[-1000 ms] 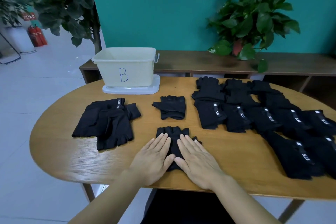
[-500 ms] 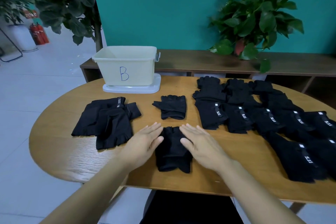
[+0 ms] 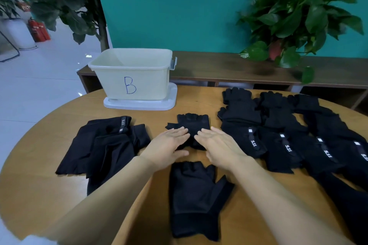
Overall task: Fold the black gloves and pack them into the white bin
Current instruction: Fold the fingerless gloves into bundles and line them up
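Fingers [image 3: 179, 132] of the left hand [image 3: 166, 148] lie flat and close together, palm down, their tips on the near left edge of a folded glove [image 3: 192, 123]. The right hand [image 3: 221, 148] mirrors it, flat and unclenched, fingertips on the same glove's near right edge; neither hand grips anything. The two hands hide the glove's near part, so whether the palms rest on fabric or hover cannot be told.

Just behind the wrists, between the forearms, a second glove [image 3: 194, 197] lies spread out on the surface [image 3: 39, 185], fingerless, thumb pointing right. A small heap of gloves [image 3: 105, 149] sits left of the left hand, apart from it. A large overlapping spread of gloves [image 3: 294, 135] fills the right side, its far edge cut off by the frame; the nearest piece lies just beside the right hand.

The bin [image 3: 132, 74], marked B, stands on its lid [image 3: 139, 104] beyond the hands, left of centre; what it holds cannot be seen.
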`<move>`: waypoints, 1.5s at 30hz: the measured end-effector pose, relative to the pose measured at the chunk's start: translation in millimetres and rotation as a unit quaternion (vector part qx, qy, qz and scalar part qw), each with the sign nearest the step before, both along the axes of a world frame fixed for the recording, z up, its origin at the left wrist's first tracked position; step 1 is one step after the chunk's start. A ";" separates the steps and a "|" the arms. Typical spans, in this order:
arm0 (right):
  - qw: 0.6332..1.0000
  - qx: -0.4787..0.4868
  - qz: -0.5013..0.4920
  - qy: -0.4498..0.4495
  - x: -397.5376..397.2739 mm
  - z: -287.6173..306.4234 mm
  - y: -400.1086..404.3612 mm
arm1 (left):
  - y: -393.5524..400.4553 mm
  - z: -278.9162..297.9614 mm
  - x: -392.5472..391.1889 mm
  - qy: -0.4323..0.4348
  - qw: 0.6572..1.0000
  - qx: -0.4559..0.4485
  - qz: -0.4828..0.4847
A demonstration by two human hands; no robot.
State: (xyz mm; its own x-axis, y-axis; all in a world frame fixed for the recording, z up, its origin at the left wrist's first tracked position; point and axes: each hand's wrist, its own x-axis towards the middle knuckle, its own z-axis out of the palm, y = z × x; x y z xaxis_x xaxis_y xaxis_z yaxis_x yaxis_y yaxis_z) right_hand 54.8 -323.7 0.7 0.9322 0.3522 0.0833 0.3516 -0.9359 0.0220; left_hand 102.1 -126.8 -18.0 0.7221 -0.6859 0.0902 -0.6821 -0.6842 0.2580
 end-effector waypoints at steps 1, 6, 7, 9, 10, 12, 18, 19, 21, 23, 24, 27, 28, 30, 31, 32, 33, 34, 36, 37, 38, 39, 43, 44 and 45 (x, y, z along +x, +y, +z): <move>1.000 0.000 0.004 0.007 4.4 -2.8 -1.3 | 0.8 -3.0 3.7 0.012 1.000 -0.002 0.003; 0.998 0.048 -0.018 0.033 18.8 -13.2 -8.1 | 3.5 -11.0 12.5 0.053 0.996 -0.067 0.030; 0.997 0.058 -0.021 0.037 20.6 -13.1 -8.8 | 3.9 -11.4 14.2 0.051 0.996 -0.071 0.034; 0.996 0.072 -0.031 0.046 21.8 -10.5 -8.2 | 3.6 -10.7 17.9 0.047 0.995 -0.076 0.042; 0.995 0.079 -0.039 0.050 21.5 -9.1 -7.5 | 3.0 -9.6 18.6 0.046 0.995 -0.080 0.048; 0.990 0.112 -0.065 0.057 20.4 -6.6 -7.0 | 1.3 -8.0 19.6 0.043 0.994 -0.087 0.056; 0.958 0.252 -0.112 0.071 14.5 3.9 -6.1 | 3.3 5.0 10.6 0.099 0.971 -0.197 0.093; 0.950 0.281 -0.119 0.061 12.8 7.2 -5.6 | 3.8 10.7 7.2 0.113 0.962 -0.225 0.105; 0.927 0.349 -0.135 0.036 9.3 18.6 -3.7 | 5.0 26.1 1.1 0.129 0.945 -0.274 0.120; 0.894 0.425 -0.145 0.009 5.9 34.5 -0.6 | 6.2 45.6 -6.1 0.138 0.930 -0.315 0.131; 0.874 0.464 -0.144 -0.004 3.6 44.2 1.3 | 6.4 57.1 -10.5 0.151 0.918 -0.339 0.138; 0.820 0.557 -0.128 -0.024 -4.0 73.3 8.3 | 8.3 90.1 -23.3 0.177 0.881 -0.415 0.143; 0.805 0.579 -0.123 -0.029 -7.4 82.3 10.4 | 9.1 100.0 -28.2 0.182 0.870 -0.435 0.143; 0.780 0.614 -0.116 -0.038 -15.0 97.5 13.7 | 11.1 117.2 -37.8 0.183 0.862 -0.450 0.145; 0.772 0.625 -0.112 -0.042 -19.3 103.8 14.8 | 11.9 124.1 -42.5 0.180 0.861 -0.453 0.146; 0.767 0.631 -0.107 -0.044 -23.5 109.5 16.2 | 13.5 129.2 -46.4 0.178 0.859 -0.457 0.146; 0.765 0.634 -0.101 -0.047 -27.9 114.2 17.6 | 14.7 133.8 -50.6 0.175 0.858 -0.460 0.146; 0.765 0.635 -0.097 -0.051 -32.0 117.7 18.9 | 15.8 137.9 -54.9 0.172 0.857 -0.463 0.146; 0.764 0.636 -0.093 -0.059 -40.0 124.8 21.8 | 18.2 144.9 -61.9 0.160 0.859 -0.462 0.150; 0.763 0.637 -0.092 -0.062 -43.5 128.1 23.3 | 18.8 147.7 -64.6 0.155 0.860 -0.461 0.153; 0.762 0.639 -0.089 -0.065 -47.0 131.5 24.8 | 19.3 150.4 -66.9 0.150 0.859 -0.463 0.158; 0.761 0.640 -0.088 -0.068 -50.1 134.3 26.1 | 19.5 152.7 -68.0 0.147 0.857 -0.466 0.166; 0.758 0.636 -0.111 -0.093 -56.4 141.3 31.9 | 15.6 161.6 -72.7 0.094 0.840 -0.489 0.217; 0.757 0.634 -0.123 -0.105 -56.8 142.0 34.1 | 13.3 163.6 -74.9 0.047 0.841 -0.485 0.235; 0.755 0.631 -0.135 -0.117 -57.1 143.0 36.6 | 10.1 166.0 -79.1 -0.003 0.844 -0.476 0.248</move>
